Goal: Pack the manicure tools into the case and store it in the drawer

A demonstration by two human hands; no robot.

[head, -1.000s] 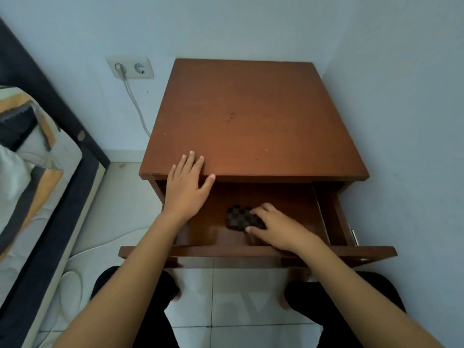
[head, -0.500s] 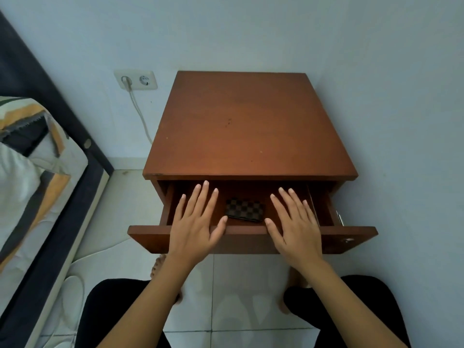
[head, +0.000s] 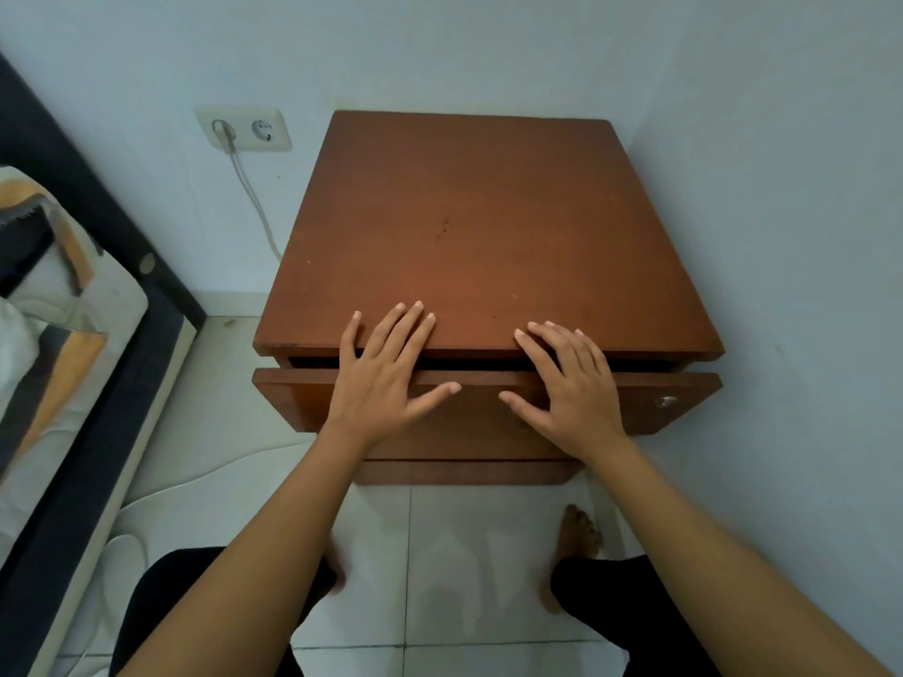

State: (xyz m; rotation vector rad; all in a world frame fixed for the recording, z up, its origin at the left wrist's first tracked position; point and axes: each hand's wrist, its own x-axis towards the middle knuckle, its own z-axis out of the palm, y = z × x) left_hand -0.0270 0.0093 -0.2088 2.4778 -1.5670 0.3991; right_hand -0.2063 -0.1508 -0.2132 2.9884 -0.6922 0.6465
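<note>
My left hand [head: 386, 378] and right hand [head: 569, 383], flat and empty, press the stiff, probably easy-sliding drawer [head: 488, 408] toward twelve o'clock.

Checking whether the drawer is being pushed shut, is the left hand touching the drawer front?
Touching. In the head view the left hand lies flat across the top edge of the drawer front, thumb on its face, no gap showing.
</note>
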